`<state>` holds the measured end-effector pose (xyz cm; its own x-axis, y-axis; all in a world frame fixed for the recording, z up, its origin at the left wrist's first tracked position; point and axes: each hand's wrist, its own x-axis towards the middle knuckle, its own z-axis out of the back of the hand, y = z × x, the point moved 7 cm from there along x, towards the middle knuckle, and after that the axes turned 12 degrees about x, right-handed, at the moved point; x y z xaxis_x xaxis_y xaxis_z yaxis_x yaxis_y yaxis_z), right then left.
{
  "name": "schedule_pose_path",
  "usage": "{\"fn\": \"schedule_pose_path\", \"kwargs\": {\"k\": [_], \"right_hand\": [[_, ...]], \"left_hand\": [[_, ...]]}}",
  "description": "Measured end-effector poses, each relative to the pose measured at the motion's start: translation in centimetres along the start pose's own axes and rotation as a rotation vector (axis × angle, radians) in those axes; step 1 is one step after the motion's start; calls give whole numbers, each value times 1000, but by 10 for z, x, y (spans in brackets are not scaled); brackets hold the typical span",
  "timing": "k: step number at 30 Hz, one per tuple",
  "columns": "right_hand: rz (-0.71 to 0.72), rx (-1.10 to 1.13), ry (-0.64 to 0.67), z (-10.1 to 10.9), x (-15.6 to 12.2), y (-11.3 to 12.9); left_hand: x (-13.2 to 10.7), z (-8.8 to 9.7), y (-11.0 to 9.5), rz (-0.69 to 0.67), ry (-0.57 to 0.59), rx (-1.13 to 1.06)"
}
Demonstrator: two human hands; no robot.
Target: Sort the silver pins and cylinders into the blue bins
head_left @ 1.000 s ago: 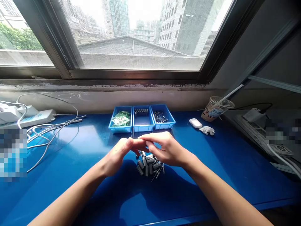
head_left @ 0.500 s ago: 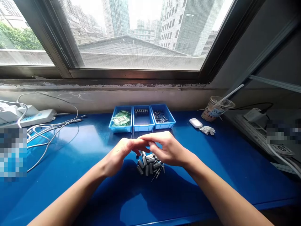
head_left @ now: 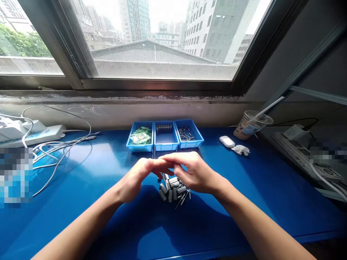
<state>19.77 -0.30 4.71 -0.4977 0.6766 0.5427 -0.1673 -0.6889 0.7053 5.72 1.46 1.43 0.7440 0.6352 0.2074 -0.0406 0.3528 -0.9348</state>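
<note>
My left hand [head_left: 134, 181] and my right hand [head_left: 189, 171] meet fingertip to fingertip just above a small pile of grey metal cylinders and thin pins [head_left: 173, 191] on the blue table [head_left: 81, 202]. Both hands are pinched closed on a small piece between them, too hidden by the fingers to name. Behind the hands stand three blue bins: the left bin [head_left: 140, 137] holds green packets, the middle bin [head_left: 165, 136] a row of small cylinders, the right bin [head_left: 188, 134] loose metal pins.
White cables [head_left: 59, 148] and a power strip [head_left: 35, 133] lie at the far left. A plastic cup with a straw [head_left: 251, 124], a white case [head_left: 227, 141] and crumpled paper [head_left: 240, 149] sit at the right. The window sill [head_left: 121, 99] runs behind.
My right fingers have curled slightly over the pinched piece; both hands stay in the same spot above the pile. The view shifted a little.
</note>
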Motion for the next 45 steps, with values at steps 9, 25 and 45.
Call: {"fn": "schedule_pose_path", "kwargs": {"k": [9, 25, 45], "right_hand": [[17, -1, -37, 1, 0, -3], [-9, 31, -248, 3, -2, -6], [-1107, -723, -475, 241, -112, -63]], "left_hand": [[-2, 3, 4, 36, -45, -55], [-1, 3, -7, -28, -11, 28], [4, 0, -5, 71, -149, 477]]}}
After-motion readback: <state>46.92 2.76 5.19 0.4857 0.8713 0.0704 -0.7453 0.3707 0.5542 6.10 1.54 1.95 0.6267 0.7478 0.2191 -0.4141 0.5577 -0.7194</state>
